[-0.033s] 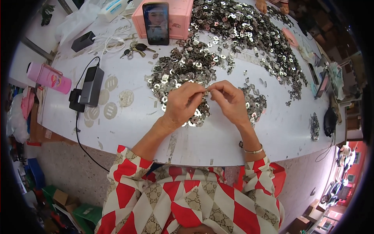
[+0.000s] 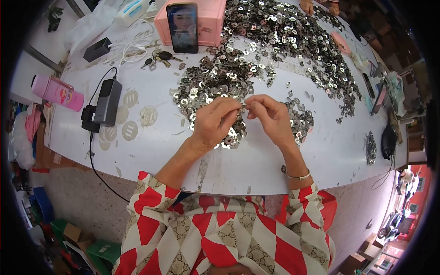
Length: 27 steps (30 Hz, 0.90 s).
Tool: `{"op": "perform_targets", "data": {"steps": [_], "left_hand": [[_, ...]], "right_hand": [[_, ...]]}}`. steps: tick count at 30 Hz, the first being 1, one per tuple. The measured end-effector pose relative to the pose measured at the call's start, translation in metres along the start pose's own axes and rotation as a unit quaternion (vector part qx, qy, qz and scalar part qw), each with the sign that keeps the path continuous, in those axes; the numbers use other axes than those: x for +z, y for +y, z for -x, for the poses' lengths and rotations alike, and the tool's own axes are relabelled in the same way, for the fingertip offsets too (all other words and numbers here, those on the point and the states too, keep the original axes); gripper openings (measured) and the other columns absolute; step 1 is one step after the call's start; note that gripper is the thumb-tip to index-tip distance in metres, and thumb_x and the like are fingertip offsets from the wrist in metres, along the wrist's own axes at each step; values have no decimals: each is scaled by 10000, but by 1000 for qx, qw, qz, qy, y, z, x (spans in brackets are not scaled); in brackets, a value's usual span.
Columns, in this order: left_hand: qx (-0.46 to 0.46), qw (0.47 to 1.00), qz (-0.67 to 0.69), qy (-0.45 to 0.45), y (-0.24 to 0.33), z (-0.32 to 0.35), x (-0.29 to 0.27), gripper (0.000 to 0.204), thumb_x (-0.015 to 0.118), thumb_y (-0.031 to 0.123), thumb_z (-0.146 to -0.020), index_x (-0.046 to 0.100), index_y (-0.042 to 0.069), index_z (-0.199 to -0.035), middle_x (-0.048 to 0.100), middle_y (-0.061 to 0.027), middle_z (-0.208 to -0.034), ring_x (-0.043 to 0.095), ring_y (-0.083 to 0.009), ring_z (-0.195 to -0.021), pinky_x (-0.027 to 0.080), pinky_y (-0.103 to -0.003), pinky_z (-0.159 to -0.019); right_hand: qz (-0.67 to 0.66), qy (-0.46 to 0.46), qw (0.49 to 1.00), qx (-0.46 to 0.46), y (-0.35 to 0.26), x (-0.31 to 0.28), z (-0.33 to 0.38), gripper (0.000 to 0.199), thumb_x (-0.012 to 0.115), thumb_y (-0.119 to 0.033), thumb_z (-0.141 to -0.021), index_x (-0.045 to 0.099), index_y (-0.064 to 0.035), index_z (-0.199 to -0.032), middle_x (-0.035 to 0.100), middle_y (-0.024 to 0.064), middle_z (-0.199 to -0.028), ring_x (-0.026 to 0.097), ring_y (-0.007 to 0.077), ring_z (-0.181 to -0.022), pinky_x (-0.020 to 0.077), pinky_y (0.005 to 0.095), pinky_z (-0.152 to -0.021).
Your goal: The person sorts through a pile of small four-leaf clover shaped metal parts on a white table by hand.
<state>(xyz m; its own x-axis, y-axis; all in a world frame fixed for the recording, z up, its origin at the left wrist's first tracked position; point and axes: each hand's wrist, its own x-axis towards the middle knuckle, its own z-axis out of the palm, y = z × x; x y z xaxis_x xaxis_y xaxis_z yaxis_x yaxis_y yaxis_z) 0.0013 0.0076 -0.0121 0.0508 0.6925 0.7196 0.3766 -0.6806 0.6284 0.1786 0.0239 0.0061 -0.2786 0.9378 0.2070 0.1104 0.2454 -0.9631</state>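
My left hand [image 2: 212, 123] is closed in a pinch over the near side of a heap of small shiny metal pieces [image 2: 215, 75]. Facing it, my right hand [image 2: 273, 120] pinches too, its other fingers curled in. The two sets of fingertips almost meet, and a tiny dark bit shows between them, too small to make out. Just right of my right hand lies a smaller pile of similar pieces [image 2: 300, 121]. Many of these pieces look like flat rings or discs.
A much larger heap [image 2: 293, 34] covers the far table, where another person's hands [image 2: 307, 6] show. A phone [image 2: 183, 27] leans on a pink box [image 2: 211, 23], near keys [image 2: 162, 57]. Leftward are a black power bank [image 2: 110, 101] with a cable and a pink bottle [image 2: 57, 91].
My right hand's fingertips have shifted slightly, and its fingers curl more. My left hand stays nearly in place.
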Motion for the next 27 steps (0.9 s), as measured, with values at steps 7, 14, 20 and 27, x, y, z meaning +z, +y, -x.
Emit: {"op": "perform_targets", "data": {"steps": [7, 14, 20, 27], "left_hand": [[175, 974, -146, -14, -5, 1, -3, 251, 666, -6, -667, 653, 26, -916, 663, -65, -887, 631, -187, -644, 512, -275, -526], [94, 991, -98, -9, -7, 2, 0, 282, 678, -65, -705, 646, 28, -970, 662, -100, -893, 655, -228, -684, 533, -310, -550], [37, 995, -95, -3, -5, 3, 1, 208, 667, -41, -779, 642, 21, -976, 657, -109, -897, 657, -242, -702, 536, -311, -571], [35, 995, -93, -12, -5, 0, 1, 214, 664, -32, -779, 639, 23, -985, 657, -114, -916, 661, -261, -729, 541, -319, -600]], "right_hand": [[-174, -62, 971, 150, -10, -3, 2, 204, 576, -113, -927, 625, 37, -1057, 662, 68, -862, 645, 120, -735, 532, 241, -696], [-77, -46, 989, 121, -15, -20, 1, 171, 590, -82, -883, 637, 19, -1012, 663, 44, -873, 642, 111, -735, 526, 220, -682], [381, 14, 924, 38, -7, -65, 2, 112, 624, -79, -819, 676, -22, -900, 662, 74, -856, 641, 195, -740, 501, 312, -658], [381, 11, 920, -92, 11, -31, 2, 141, 706, -141, -765, 679, -49, -869, 619, 101, -846, 599, 277, -805, 464, 389, -696]]}}
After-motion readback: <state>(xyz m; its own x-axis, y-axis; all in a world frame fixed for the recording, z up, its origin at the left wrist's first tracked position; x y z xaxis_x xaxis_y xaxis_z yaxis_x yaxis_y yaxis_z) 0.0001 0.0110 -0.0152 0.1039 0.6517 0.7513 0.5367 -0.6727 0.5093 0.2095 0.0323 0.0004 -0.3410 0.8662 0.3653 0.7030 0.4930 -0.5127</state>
